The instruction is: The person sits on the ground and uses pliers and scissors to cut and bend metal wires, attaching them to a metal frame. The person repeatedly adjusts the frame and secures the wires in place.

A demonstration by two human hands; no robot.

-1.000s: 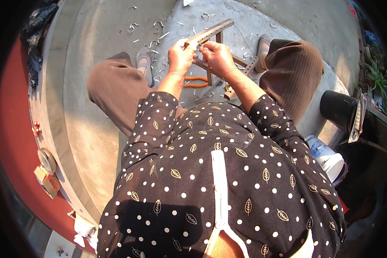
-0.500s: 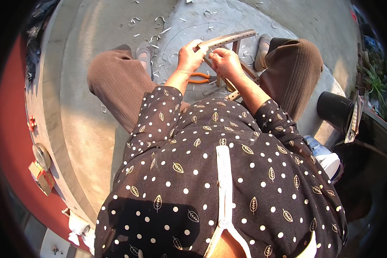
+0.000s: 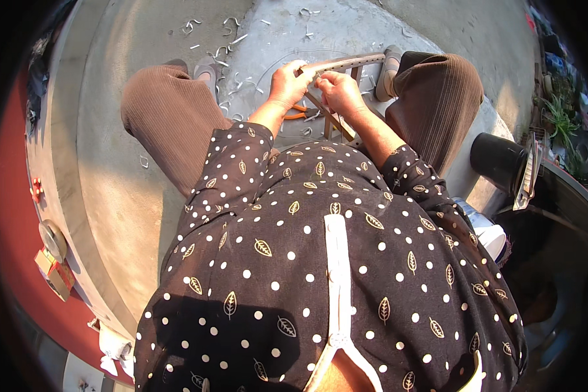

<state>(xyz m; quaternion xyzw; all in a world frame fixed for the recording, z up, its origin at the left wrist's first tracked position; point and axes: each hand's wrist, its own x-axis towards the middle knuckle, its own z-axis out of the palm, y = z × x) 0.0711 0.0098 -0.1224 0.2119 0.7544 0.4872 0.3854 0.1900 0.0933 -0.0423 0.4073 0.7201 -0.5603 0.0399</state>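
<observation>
Between my feet stands a wooden frame point(image 3: 353, 62) with a row of small holes along its top rail, like the frame of a small stool. My left hand point(image 3: 286, 87) is closed around the near left corner of that rail. Close beside it, my right hand point(image 3: 341, 93) pinches at the inner side of the same corner; what its fingertips hold is too small to make out. Pliers with orange handles point(image 3: 298, 115) lie on the ground below my hands, partly hidden by the left wrist. A thin wire or cord point(image 3: 287, 55) curves over the ground behind the frame.
Short white curled scraps point(image 3: 230, 25) are scattered over the concrete point(image 3: 144, 130) ahead and to the left. At right stand a black bucket point(image 3: 496, 157) and a white tub point(image 3: 490, 240). A small box point(image 3: 53, 271) sits on the left ledge. Green plants point(image 3: 558, 117) line the far right.
The view has shifted slightly, so the ground and legs sit further left and up. The frame's far right end has dipped a little. Both hands keep their place at the corner.
</observation>
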